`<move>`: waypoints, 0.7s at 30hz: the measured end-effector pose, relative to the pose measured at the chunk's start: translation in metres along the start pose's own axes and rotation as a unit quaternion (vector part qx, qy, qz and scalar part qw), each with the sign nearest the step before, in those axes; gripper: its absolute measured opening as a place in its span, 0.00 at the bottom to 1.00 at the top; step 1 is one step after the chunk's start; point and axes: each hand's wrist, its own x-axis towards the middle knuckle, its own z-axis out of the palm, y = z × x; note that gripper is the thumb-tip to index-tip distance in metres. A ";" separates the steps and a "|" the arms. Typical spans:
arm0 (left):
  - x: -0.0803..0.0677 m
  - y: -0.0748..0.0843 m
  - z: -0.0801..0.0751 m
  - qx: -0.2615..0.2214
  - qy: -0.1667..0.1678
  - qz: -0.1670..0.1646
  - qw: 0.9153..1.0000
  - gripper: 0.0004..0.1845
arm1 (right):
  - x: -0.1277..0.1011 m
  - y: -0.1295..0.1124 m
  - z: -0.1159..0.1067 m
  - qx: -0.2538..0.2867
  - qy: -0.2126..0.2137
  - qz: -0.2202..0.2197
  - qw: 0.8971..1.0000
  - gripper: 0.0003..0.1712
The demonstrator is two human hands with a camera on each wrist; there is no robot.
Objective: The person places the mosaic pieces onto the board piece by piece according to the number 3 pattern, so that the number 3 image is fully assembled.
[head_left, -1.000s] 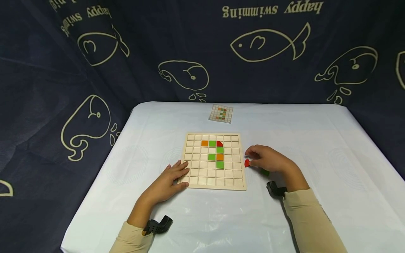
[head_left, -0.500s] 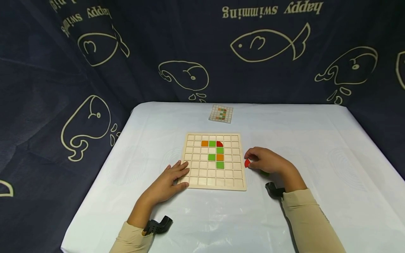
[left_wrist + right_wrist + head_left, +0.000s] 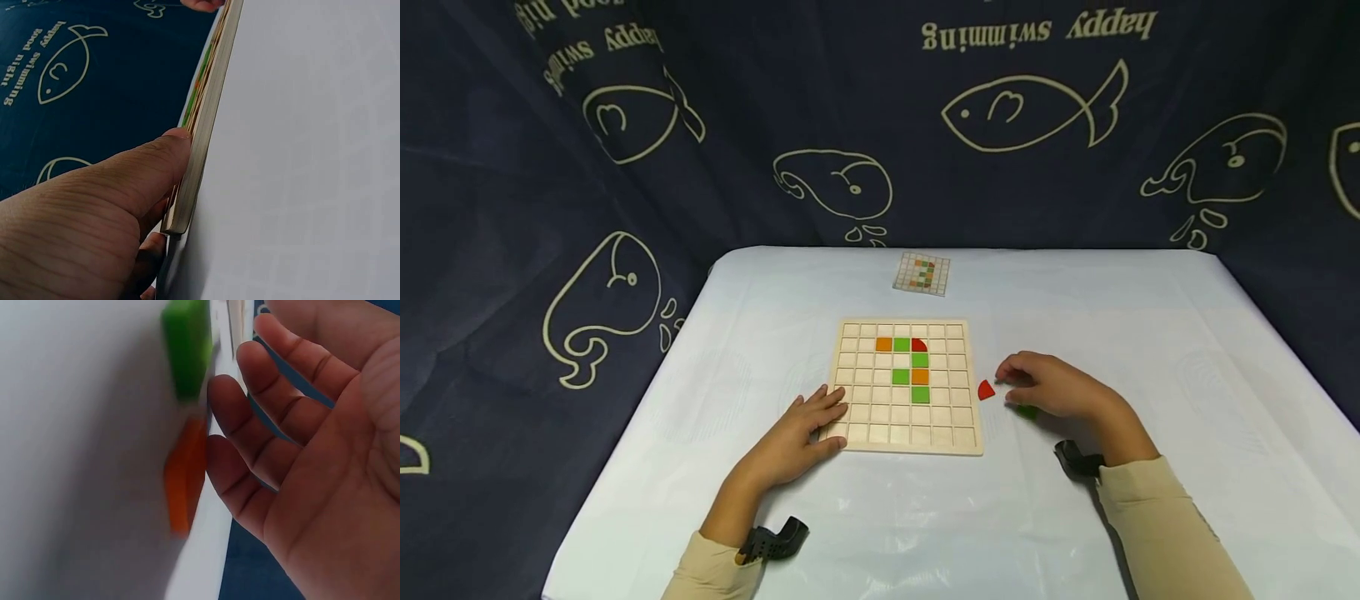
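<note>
Resting flat at the near left corner of the wooden grid board [image 3: 907,387], the left hand [image 3: 797,433] has straight fingers on the board's edge, thumb against its side in the left wrist view. Board holds orange, green and red tiles in its cells; it lies on the white table [image 3: 775,317]. Just right of the board: a loose red quarter-round piece [image 3: 986,389] on the cloth. Right hand [image 3: 1052,387] beside it, fingers relaxed and spread, holding nothing; fingertips near a green tile [image 3: 1027,411] and an orange tile [image 3: 184,478]. Small pattern card [image 3: 922,273] at the table's far edge
</note>
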 end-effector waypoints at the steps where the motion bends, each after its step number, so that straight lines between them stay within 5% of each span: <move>1: 0.000 0.000 0.000 0.000 0.001 0.000 1.000 0.30 | -0.003 0.002 -0.001 -0.004 0.003 0.001 1.000 0.13; 21: -0.001 -0.001 0.000 0.001 0.004 0.006 1.000 0.31 | -0.033 0.015 -0.003 -0.032 0.013 -0.008 0.999 0.15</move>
